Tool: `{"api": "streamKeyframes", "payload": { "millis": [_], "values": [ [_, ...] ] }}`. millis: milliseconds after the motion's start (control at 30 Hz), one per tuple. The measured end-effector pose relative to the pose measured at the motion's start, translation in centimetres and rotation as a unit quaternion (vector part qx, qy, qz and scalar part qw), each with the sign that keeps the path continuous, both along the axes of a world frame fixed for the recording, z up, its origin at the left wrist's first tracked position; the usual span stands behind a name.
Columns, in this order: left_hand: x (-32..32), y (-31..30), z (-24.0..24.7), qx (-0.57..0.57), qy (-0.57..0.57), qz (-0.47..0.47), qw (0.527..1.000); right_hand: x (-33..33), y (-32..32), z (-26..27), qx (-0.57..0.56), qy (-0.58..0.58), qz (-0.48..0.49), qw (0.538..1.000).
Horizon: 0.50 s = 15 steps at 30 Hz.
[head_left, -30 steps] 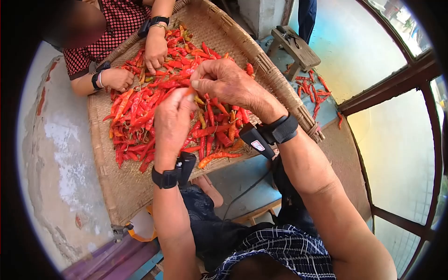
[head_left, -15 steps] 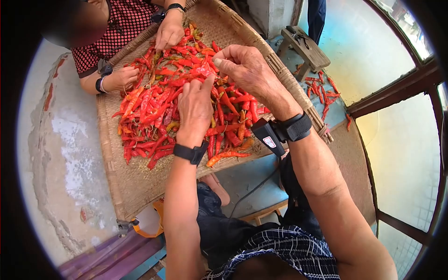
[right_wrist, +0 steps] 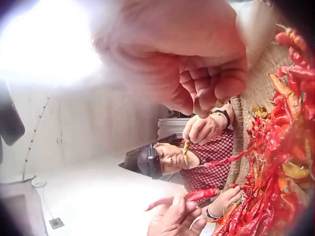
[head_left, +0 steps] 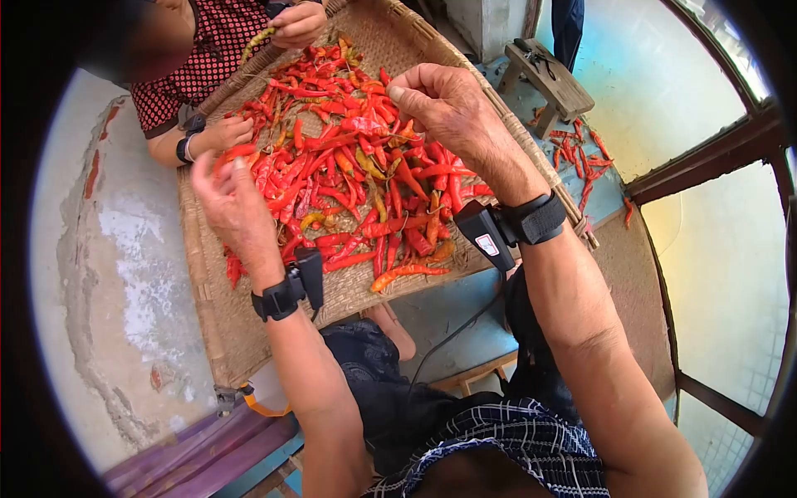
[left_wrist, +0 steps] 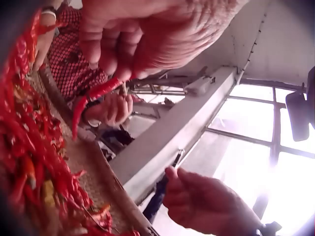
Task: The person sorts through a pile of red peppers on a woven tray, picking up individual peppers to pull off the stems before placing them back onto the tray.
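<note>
Over the left part of a woven tray [head_left: 207, 307], my left hand [head_left: 239, 217] pinches a red pepper [head_left: 237, 153]. In the left wrist view that red pepper [left_wrist: 93, 96] hangs from the fingertips of my left hand [left_wrist: 147, 39]; the right wrist view shows the pepper [right_wrist: 199, 195] above my left hand [right_wrist: 177, 219]. My right hand [head_left: 457, 112] is raised over the tray's right side, its fingers curled and thumb near the index finger. No pepper shows in my right hand [right_wrist: 172, 59] in the right wrist view. Heaped red peppers [head_left: 332, 174] lie below and between both hands.
Across the tray, another person in a patterned shirt [head_left: 220, 50] lifts a greenish pepper [head_left: 256, 43] in one hand; their other hand [head_left: 228, 133] is at the heap's left edge. A wooden stool [head_left: 552, 83] stands right, with peppers [head_left: 585, 158] on the floor.
My left hand has moved left from the heap's middle and now holds a red pepper. My right hand has drawn slightly up and right. The other person has raised a greenish pepper.
</note>
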<state>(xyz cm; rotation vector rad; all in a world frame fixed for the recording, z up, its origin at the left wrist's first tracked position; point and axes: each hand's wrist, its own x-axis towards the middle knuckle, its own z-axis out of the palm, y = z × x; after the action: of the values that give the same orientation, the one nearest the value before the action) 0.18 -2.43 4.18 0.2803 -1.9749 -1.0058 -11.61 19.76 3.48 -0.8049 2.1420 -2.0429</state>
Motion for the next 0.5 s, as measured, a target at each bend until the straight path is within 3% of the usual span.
{"api": "streamKeyframes", "payload": {
  "millis": [33,67,100,167,200,300,433,500],
  "values": [
    [0.4,-0.7,0.0,-0.08,-0.011,0.152,0.985,0.1,-0.1,0.0,0.011,0.001,-0.004,1.0],
    [0.8,-1.2,-0.2,-0.157,-0.022,0.3,0.941,0.1,-0.2,0.0,0.023,0.001,-0.008,1.0],
    [1.1,-0.3,0.3,-0.158,-0.023,0.302,0.94,0.2,-0.3,0.0,0.022,0.0,-0.006,1.0],
    [1.2,3.2,1.2,-0.117,-0.193,0.162,0.961,0.1,-0.5,-0.1,0.028,0.007,-0.002,1.0],
    [1.0,4.3,0.3,-0.16,-0.222,0.1,0.957,0.1,-0.5,-0.2,0.032,0.01,-0.001,0.999],
    [0.2,5.9,-3.5,-0.217,-0.386,-0.047,0.895,0.0,-0.6,-0.7,0.027,0.026,-0.001,0.999],
    [-0.4,6.2,-5.1,-0.278,-0.423,-0.083,0.858,0.1,-0.4,-0.5,0.046,0.014,0.006,0.999],
    [-0.7,5.8,-4.3,-0.121,-0.386,-0.157,0.901,0.0,-0.4,-0.4,0.047,0.019,0.006,0.999]
  ]
}}
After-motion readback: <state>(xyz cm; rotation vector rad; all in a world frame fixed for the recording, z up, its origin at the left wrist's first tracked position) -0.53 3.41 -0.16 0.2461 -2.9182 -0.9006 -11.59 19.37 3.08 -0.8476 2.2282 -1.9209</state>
